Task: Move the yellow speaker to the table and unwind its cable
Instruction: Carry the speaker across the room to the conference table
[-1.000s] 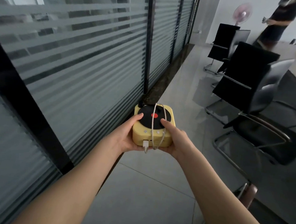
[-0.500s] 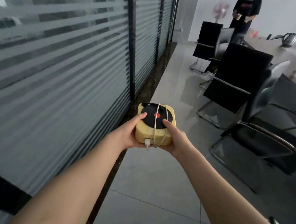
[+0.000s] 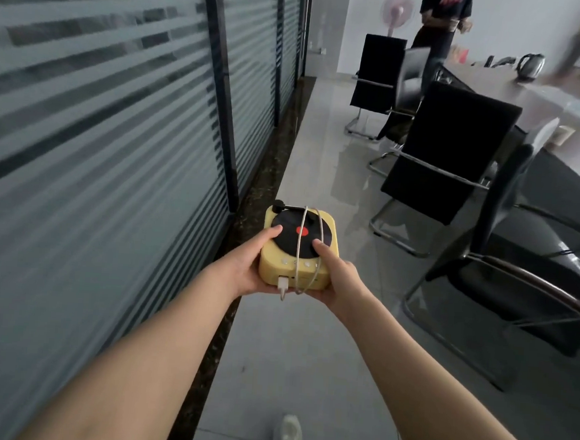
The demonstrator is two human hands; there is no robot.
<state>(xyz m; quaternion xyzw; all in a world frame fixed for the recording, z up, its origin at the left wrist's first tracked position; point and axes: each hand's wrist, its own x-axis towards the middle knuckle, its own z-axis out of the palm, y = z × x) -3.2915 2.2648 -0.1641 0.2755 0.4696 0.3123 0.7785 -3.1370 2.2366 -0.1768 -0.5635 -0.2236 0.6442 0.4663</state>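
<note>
— Where's the yellow speaker [image 3: 298, 249] right now?

— Out in front of the person, carried above the floor [image 3: 306, 358], not on the bench [image 3: 544, 100], which lies well beyond the speaker, off to its right. Both arms are stretched forward, nearly straight, converging on it.

— How are the hands set?

— One on each side. The left hand [image 3: 244, 266] cups the speaker's left side from below, thumb laid over the top edge onto the black disc. The right hand [image 3: 338, 276] mirrors it on the right side, thumb also resting on the disc. Both hands are clamped on the speaker, holding it level with the disc facing up.

— And the cable?

— The white cable [image 3: 302, 248] is wound around the speaker's body, two strands crossing the disc near the red centre, between the two thumbs. Its plug hangs off the near face of the speaker.

— Anything else around?

— A frosted glass wall [image 3: 97, 154] runs along the speaker's left. To its right stand black chairs [image 3: 451, 152] drawn up to the bench, with a kettle [image 3: 530, 66] at the far end. Another person [image 3: 439, 24] stands beyond the chairs.
</note>
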